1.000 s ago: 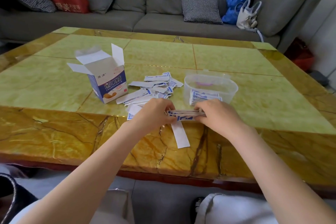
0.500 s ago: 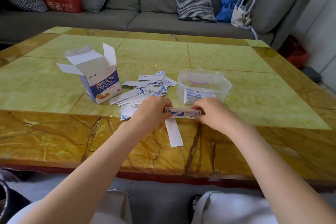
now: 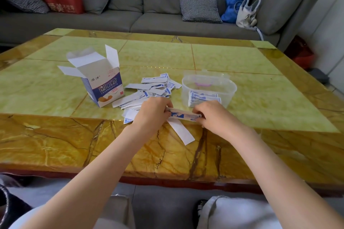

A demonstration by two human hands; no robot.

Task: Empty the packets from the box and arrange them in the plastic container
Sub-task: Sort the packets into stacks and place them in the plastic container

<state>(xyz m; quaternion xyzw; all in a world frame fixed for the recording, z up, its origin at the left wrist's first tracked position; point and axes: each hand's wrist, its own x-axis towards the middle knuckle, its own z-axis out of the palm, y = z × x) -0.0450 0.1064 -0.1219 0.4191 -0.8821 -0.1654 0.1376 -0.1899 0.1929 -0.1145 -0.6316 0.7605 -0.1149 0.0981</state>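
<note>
Held stack: a thin stack of white-and-blue paper packets (image 3: 183, 115) is held between the two hands, low over the near part of the yellow-green marble table (image 3: 242, 72).
Long axis: it runs left to right, almost level, the right end a little lower and nearer the person.
Left hand: the left hand (image 3: 151, 111) holds the left end; its fingers are curled round that end, but how each finger lies I cannot tell.
Right hand: the right hand (image 3: 214, 115) pinches the right end, fingers bent and close together.
Clear container: the oval transparent plastic container (image 3: 229, 84) stands just behind the right hand and slightly to its right, open at the top.
Already inside: a row of white-and-blue packets standing on edge (image 3: 202, 96) leans at the near wall; their long sides also run left to right.
Key relation: the container lies forward of the stack, and the right hand is the nearer one; the two long axes nearly agree, so I judge that little turning is needed.
Loose pile: scattered white-and-blue packets (image 3: 152, 89) lie between the box and the container, behind the left hand.
Single strip: one long white paper strip (image 3: 181, 132) lies on the table under the hands, pointing toward the person.
Box: the white-and-blue cardboard box (image 3: 105, 87) stands upright on the left, flaps open; its inside is not visible.
Progress: partly done, in my judgement.
</note>
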